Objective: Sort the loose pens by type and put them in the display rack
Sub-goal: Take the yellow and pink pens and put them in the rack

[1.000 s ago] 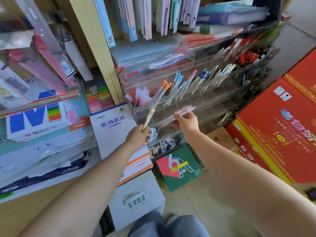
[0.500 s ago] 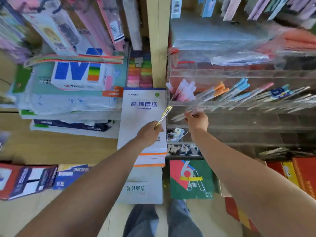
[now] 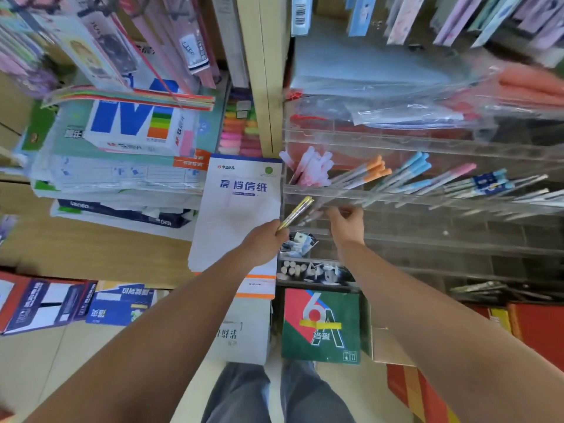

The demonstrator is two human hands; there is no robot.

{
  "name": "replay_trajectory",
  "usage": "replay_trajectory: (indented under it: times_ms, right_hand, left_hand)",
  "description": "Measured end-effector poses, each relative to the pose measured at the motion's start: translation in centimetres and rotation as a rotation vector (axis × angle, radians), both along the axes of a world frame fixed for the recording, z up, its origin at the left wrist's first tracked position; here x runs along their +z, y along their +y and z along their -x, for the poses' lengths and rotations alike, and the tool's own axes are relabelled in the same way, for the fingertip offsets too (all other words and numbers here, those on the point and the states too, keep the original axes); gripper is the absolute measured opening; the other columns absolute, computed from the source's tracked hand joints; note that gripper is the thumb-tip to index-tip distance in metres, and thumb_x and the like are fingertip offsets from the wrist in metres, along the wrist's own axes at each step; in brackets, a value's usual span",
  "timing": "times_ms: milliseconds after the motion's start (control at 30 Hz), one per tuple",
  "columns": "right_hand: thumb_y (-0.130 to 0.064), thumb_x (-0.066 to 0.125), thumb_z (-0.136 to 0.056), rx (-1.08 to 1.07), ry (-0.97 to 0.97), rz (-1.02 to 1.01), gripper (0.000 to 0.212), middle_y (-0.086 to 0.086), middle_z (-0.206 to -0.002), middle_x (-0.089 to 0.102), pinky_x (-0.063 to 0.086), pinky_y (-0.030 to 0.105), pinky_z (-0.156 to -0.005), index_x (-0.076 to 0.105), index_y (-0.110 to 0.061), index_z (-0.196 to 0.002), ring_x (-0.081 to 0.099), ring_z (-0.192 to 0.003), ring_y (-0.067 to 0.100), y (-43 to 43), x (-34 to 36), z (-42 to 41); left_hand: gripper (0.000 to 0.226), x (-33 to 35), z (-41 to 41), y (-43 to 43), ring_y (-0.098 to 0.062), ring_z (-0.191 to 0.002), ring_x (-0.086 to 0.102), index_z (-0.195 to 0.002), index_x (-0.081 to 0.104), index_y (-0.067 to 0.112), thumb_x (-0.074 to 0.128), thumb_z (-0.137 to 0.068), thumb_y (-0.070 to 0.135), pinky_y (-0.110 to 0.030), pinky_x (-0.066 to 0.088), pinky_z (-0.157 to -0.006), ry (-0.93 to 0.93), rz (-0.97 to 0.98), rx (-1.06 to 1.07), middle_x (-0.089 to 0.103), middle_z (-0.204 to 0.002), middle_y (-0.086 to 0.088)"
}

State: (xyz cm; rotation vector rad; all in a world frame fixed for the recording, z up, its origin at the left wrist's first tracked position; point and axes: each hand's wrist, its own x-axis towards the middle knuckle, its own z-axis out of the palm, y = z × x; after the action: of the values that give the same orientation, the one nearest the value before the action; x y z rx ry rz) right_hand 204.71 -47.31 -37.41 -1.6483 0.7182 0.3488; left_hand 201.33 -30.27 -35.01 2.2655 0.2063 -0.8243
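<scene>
A clear tiered display rack (image 3: 427,206) stands on the right. Its upper row holds pink-white pens (image 3: 308,166), orange-capped pens (image 3: 370,172), blue-capped pens (image 3: 409,172) and pink-capped pens (image 3: 457,174). My left hand (image 3: 265,242) grips a few yellow pens (image 3: 297,210) that point up toward the rack's left end. My right hand (image 3: 346,224) is at the left compartment of the row below, with its fingers curled on pale pens (image 3: 311,216). The lower rows look mostly bare.
A white letter-paper pad (image 3: 241,209) leans left of the rack, against a wooden shelf post (image 3: 265,71). Paper reams (image 3: 134,123) are stacked at the left. A green box (image 3: 320,325) and red cartons (image 3: 534,325) sit on the floor below.
The view has swung left and down. My right hand has brought the pale pens in to the rack's lower left compartment. My left hand still holds the yellow pens beside it.
</scene>
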Motion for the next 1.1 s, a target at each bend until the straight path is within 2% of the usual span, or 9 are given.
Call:
replay_trajectory:
  times_ms: [100,167,233,333,433,567,800,933,1100]
  right_hand:
    - [-0.031,0.059,-0.092,0.149,0.091,-0.498,0.016,0.002,-0.074,0.057,0.042,0.025,-0.057,0.059,-0.015,-0.095,0.050,-0.058,0.013,-1.3,1.9,1.0]
    - [-0.030,0.060,-0.092,0.265,0.106,-0.557,0.018,0.000,-0.069,0.063,0.045,0.022,-0.055,0.060,-0.012,-0.092,0.054,-0.059,0.012,-1.9,2.6,1.7]
    - [-0.014,0.057,-0.095,0.228,0.065,-0.539,0.011,0.002,-0.065,0.065,0.048,0.019,-0.052,0.059,-0.007,-0.086,0.058,-0.057,0.012,-2.4,2.7,1.9]
    - [-0.007,0.054,-0.095,0.077,-0.010,-0.388,0.014,0.004,-0.069,0.064,0.054,0.022,-0.060,0.058,-0.008,-0.082,0.061,-0.060,0.012,-4.2,3.1,1.0]
    - [-0.016,0.059,-0.094,-0.043,-0.073,-0.136,0.013,0.001,-0.072,0.065,0.056,0.031,-0.078,0.062,-0.013,-0.081,0.063,-0.065,0.012,-6.9,2.9,-0.1]
    - [-0.019,0.059,-0.094,-0.057,-0.085,0.000,0.010,-0.002,-0.076,0.067,0.053,0.021,-0.072,0.067,-0.013,-0.094,0.064,-0.067,0.008,-7.7,2.0,-0.4]
    - [-0.014,0.057,-0.094,0.088,0.025,0.077,0.021,0.007,-0.089,0.069,0.055,0.028,-0.079,0.065,-0.007,-0.111,0.068,-0.080,0.019,-5.8,-1.6,0.2]
    - [-0.015,0.059,-0.092,0.151,0.034,0.159,0.028,-0.002,-0.088,0.066,0.057,0.033,-0.082,0.057,-0.016,-0.120,0.069,-0.090,0.021,-6.3,-1.7,0.6]
    - [-0.020,0.067,-0.087,0.271,-0.100,0.440,0.041,0.000,-0.112,0.051,0.050,0.030,-0.084,0.049,-0.016,-0.125,0.056,-0.083,0.013,-6.6,-0.4,1.2]
  left_hand:
    - [0.030,0.3,-0.1,-2.4,-0.035,-0.091,0.055,-0.114,0.047,0.003,0.035,-0.103,0.027,-0.034,0.038,-0.071,-0.035,-0.104,-0.123,0.058,-0.101,-0.022]
    - [0.029,0.6,-0.1,-4.2,-0.038,-0.097,0.057,-0.118,0.045,0.003,0.037,-0.102,0.025,-0.036,0.043,-0.075,-0.063,-0.150,-0.219,0.059,-0.107,-0.023]
    - [0.032,0.7,0.0,-5.6,-0.036,-0.099,0.058,-0.125,0.043,0.002,0.040,-0.101,0.024,-0.037,0.044,-0.077,-0.102,-0.168,-0.274,0.059,-0.113,-0.022]
    - [0.043,0.6,0.0,-6.0,-0.034,-0.112,0.051,-0.132,0.038,0.001,0.047,-0.098,0.026,-0.039,0.043,-0.087,-0.175,-0.248,-0.339,0.049,-0.126,-0.019]
    - [0.063,0.1,0.2,-5.5,-0.032,-0.139,0.027,-0.148,0.021,0.007,0.048,-0.096,0.029,-0.041,0.034,-0.107,-0.193,-0.404,-0.470,0.024,-0.152,-0.014]
    - [0.072,-0.9,0.4,-5.3,-0.027,-0.149,-0.003,-0.153,0.001,0.009,0.042,-0.099,0.033,-0.038,0.010,-0.120,-0.145,-0.494,-0.581,-0.006,-0.161,-0.009]
    - [0.072,-2.8,0.8,-4.9,-0.025,-0.149,-0.005,-0.153,-0.004,0.010,0.040,-0.100,0.031,-0.039,0.007,-0.120,-0.130,-0.535,-0.589,-0.009,-0.161,-0.007]
    - [0.073,-3.2,1.3,-4.8,-0.022,-0.148,-0.007,-0.153,-0.005,0.011,0.041,-0.100,0.027,-0.040,0.005,-0.121,-0.126,-0.500,-0.545,-0.012,-0.161,-0.004]
    - [0.070,-2.9,1.3,-4.5,-0.023,-0.149,-0.002,-0.153,0.004,0.013,0.045,-0.098,0.026,-0.039,0.008,-0.120,-0.174,-0.455,-0.510,-0.007,-0.161,-0.006]
